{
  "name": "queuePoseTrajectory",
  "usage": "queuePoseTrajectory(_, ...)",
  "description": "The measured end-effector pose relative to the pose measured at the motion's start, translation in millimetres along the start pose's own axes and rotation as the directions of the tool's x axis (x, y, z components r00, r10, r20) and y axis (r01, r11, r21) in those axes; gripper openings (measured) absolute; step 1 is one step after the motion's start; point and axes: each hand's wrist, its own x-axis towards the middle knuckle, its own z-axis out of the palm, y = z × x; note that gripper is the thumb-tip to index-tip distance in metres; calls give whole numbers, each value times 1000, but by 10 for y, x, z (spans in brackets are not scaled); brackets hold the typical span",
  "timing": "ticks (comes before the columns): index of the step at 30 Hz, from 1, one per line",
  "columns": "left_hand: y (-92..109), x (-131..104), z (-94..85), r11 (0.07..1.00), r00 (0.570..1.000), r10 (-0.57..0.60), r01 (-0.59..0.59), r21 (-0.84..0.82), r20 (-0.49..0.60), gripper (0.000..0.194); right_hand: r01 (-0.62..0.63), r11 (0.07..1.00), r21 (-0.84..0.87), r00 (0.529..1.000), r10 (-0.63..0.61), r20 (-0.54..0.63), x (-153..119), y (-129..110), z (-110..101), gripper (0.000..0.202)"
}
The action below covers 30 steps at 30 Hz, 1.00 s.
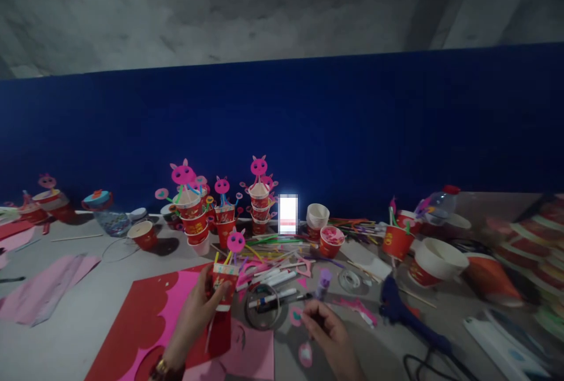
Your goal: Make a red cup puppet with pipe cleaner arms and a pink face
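My left hand [206,296] is wrapped round a red paper cup [225,280], held upright above red and pink paper. A pink animal head [236,241] on pipe-cleaner stems rises from this cup. To the right, my right hand [325,323] pinches a small pink paper disc [296,316] with a teal shape on it. Just below that hand lies another pink disc [305,354] with a pale centre. Between my hands are a roll of clear tape [262,307] and several markers [278,279].
Stacked cups with pink heads [194,222] stand at the back left. A blue glue gun [412,316] lies right, near white cups [436,260]. Red paper [127,316] covers the table's left front. A purple glue stick [324,282] stands beyond my right hand.
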Motion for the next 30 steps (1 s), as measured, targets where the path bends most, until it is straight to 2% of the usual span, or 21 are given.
queuePoseTrajectory(3,69,-177,96,943,999,-40,41,-329,9,78,15,1000,-16,999,-15,-32,6,-101,-13,45)
queuePoseTrajectory(7,121,-417,308,861,992,-123,105,-498,-4,81,19,1000,-14,998,-20,-65,-17,-295,-38,41)
queuePoseTrajectory(13,185,-602,635,874,992,-56,105,-475,117,84,40,999,26,993,-37,-111,-151,-763,-42,32)
queuePoseTrajectory(18,212,-692,795,916,980,3,77,-393,199,86,167,986,12,978,-164,-127,-141,-1055,10,22)
queuePoseTrajectory(23,199,-737,824,921,982,19,57,-386,190,87,232,973,-10,966,-232,-113,-49,-1117,47,27)
queuePoseTrajectory(26,168,-742,839,905,985,-5,77,-419,171,89,231,973,-15,965,-231,-126,-6,-1088,43,29)
queuePoseTrajectory(30,145,-736,862,890,979,-54,136,-435,197,95,178,984,-17,977,-179,-119,33,-1027,58,31)
